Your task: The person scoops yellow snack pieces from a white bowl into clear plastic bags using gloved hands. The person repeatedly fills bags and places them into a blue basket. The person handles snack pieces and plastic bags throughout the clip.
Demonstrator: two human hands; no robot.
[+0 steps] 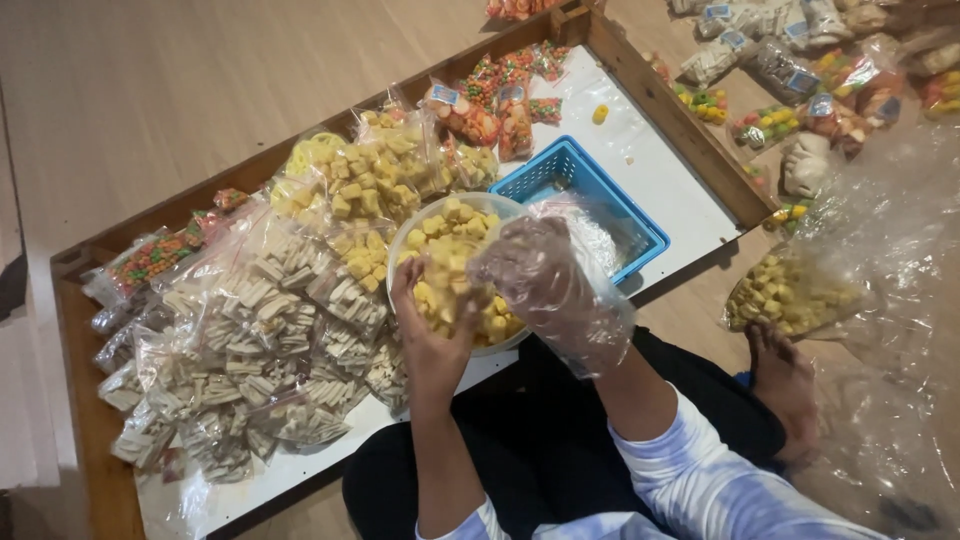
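Seated cross-legged at one low wooden tray table (95,420), white-topped, rimmed in brown wood. Heaped across its left half, too many to count, clear zip bags of pale stick-shaped snacks (250,370). Above those, several clear bags of yellow cube snacks (385,180), one showing yellow rings at its upper left. Along the far rim, a row of small bags of mixed red, green and orange pieces (150,258), and more of the same by the top corner (515,65), some with small blue-and-white labels near the top.

One blue plastic basket (560,170), slatted, standing on the table right of centre, a crumpled clear bag inside. Touching its near corner, one round pale bowl (420,225) filled with yellow cube snacks.

On the floor to the right, one large clear sack of yellow puffs (790,295), lying beside a bare foot (780,380). Farther up, a scatter of sealed labelled bags (790,70), number unclear.

Left hand (435,330) down in the bowl, fingers curled into the yellow cubes, pinching some. Right hand (560,295) sheathed in a thin clear plastic bag (530,265), held over the bowl's right rim; fingers blurred under the film, grip impossible to tell.

One lone yellow piece (599,113) loose on the white top beyond the basket.
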